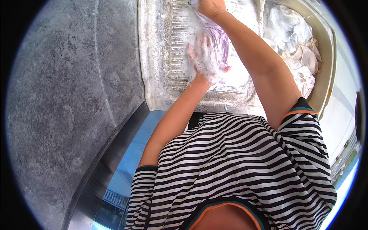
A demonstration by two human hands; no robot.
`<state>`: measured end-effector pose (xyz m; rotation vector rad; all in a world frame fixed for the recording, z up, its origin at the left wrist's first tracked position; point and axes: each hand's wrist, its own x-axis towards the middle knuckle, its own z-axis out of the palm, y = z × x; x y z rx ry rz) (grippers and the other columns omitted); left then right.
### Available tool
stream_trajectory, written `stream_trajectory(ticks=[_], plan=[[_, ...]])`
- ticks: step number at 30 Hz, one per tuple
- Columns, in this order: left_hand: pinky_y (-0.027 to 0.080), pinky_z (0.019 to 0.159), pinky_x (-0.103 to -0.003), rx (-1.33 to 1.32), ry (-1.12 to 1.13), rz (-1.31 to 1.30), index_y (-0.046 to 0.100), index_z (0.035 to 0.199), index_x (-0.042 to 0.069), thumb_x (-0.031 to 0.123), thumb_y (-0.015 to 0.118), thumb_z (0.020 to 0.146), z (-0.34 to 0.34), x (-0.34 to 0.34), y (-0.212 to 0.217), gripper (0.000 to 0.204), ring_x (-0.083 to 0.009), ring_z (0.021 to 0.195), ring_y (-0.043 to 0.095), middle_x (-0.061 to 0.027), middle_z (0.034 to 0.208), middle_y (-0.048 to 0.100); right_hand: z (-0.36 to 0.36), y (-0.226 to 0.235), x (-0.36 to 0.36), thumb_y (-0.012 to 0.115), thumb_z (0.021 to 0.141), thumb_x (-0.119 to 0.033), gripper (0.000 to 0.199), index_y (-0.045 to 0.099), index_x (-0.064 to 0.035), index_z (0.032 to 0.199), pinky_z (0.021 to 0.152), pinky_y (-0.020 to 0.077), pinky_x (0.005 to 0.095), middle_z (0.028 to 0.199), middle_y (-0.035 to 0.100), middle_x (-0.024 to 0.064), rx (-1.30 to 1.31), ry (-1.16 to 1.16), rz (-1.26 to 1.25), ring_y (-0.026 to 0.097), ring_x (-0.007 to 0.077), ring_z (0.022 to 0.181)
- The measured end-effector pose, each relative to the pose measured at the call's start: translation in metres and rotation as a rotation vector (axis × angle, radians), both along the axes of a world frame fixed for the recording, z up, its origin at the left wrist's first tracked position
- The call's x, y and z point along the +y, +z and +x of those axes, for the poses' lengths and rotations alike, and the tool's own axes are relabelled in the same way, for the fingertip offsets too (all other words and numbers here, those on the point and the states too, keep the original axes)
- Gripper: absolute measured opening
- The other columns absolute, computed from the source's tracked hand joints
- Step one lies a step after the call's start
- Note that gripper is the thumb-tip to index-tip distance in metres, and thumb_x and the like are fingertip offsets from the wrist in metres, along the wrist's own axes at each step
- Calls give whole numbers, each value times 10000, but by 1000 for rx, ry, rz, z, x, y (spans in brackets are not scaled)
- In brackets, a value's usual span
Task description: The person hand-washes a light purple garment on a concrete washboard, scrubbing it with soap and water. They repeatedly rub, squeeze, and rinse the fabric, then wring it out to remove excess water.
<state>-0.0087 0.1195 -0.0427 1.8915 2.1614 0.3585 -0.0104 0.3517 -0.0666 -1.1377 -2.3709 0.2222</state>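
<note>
Purple cloth [220, 40]: touching with left hand [205, 61] spread open, not seeing if gripping with right hand [211, 5]. Probably best rubbing across ridges [179, 59].

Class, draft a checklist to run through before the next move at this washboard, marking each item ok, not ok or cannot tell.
1. Left hand at the lilac cloth, fingers spread: ok.
2. Right hand has a firm grip: cannot tell; the picture's edge cuts it off.
3. Lilac cloth over the washboard: ok.
4. Left hand free of suds: not ok, foam covers it.
5. Pale cloths kept apart, in the right-hand compartment: ok.
</note>
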Motion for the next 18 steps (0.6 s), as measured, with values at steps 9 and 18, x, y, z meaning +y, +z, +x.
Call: stream_trajectory(ticks=[9,18], plan=[[-75,1130,-658,98,-37,56,232,1536,140,745,609,697,7,-2,-13,1100,-420,1474,36,-197,1578,196,140,50,-158,833,684,-278,373,692,-139,1000,830,539,411,1136,590,84,89,402,-310,571,229,1042],[23,1161,-595,-116,31,-34,325,1459,-35,576,694,671,1,-4,21,1064,-353,1464,133,-210,1542,265,4,-11,1,579,739,-142,176,685,-3,719,701,539,489,784,671,254,-45,-18,-357,666,413,757]])
